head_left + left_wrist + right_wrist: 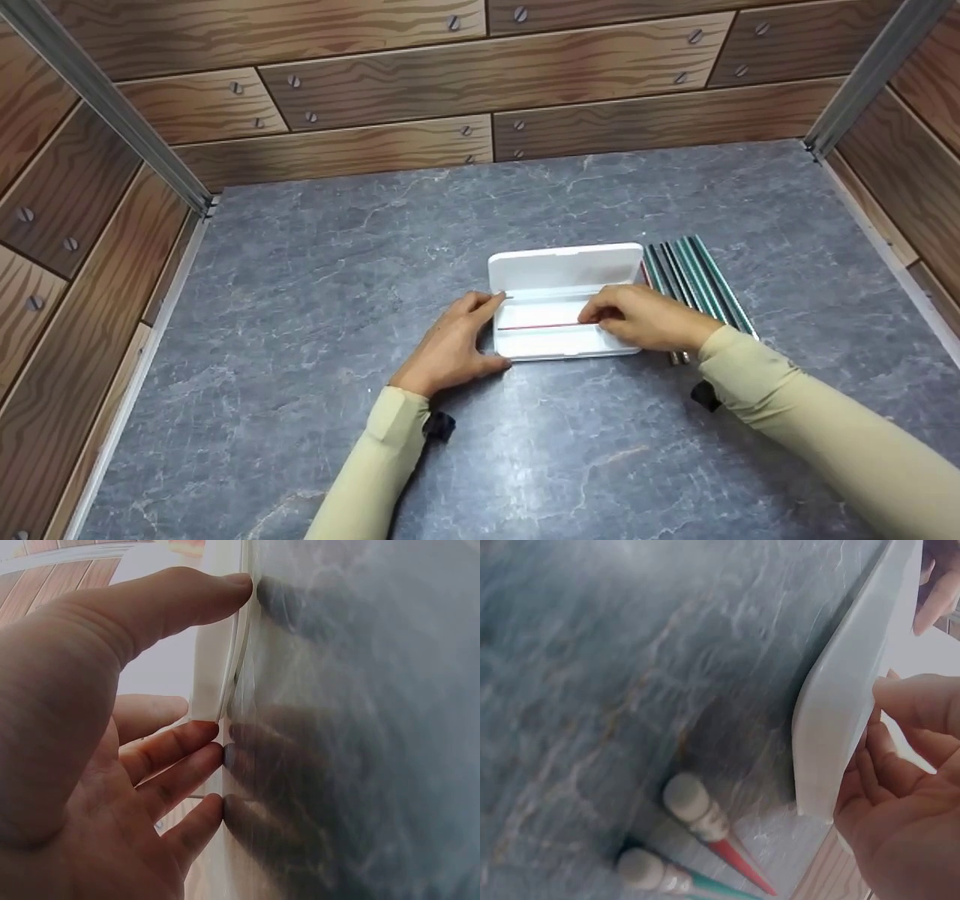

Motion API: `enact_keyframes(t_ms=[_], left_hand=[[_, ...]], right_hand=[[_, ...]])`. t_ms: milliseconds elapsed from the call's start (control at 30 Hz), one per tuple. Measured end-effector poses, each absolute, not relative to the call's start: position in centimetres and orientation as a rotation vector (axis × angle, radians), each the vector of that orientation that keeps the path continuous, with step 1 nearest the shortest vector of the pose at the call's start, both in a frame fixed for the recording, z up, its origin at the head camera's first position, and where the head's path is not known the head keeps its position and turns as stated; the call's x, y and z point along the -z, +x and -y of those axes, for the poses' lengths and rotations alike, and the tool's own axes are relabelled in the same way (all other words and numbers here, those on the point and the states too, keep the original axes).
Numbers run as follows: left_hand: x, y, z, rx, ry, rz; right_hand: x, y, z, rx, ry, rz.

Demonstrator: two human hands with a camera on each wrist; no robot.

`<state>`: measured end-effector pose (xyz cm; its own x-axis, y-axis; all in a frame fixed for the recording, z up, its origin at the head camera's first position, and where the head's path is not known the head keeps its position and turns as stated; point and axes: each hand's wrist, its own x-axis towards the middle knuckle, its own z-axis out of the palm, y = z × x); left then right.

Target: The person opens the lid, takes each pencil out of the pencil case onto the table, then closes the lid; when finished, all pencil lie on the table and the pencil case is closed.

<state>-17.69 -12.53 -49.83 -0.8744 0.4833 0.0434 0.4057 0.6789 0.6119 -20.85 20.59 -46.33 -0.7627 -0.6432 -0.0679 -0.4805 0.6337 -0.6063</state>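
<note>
An open white pencil case lies on the table with its lid standing up at the back. Inside it a thin red pencil runs lengthwise. My right hand reaches over the case's right end, thumb and fingertips pinching the pencil's right end; the fingers hide that end. At the case's left end is my left hand, thumb at the front corner and index finger at the left edge. In the left wrist view, its fairly straight fingers rest beside the case wall, some fingertips touching the table.
Right of the case several pencils, mostly green and dark, lie side by side, partly behind my right hand. White erasers cap two pencils in the right wrist view. Wood-patterned walls border the grey marbled table.
</note>
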Motion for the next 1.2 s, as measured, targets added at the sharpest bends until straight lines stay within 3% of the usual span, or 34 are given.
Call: enact_keyframes(t_ms=[1200], left_hand=[[49.75,-17.59,12.52,-0.967,0.735,-2.768]], right_hand=[[46.84,-20.68,-21.05,1.001,-0.774,-2.634]])
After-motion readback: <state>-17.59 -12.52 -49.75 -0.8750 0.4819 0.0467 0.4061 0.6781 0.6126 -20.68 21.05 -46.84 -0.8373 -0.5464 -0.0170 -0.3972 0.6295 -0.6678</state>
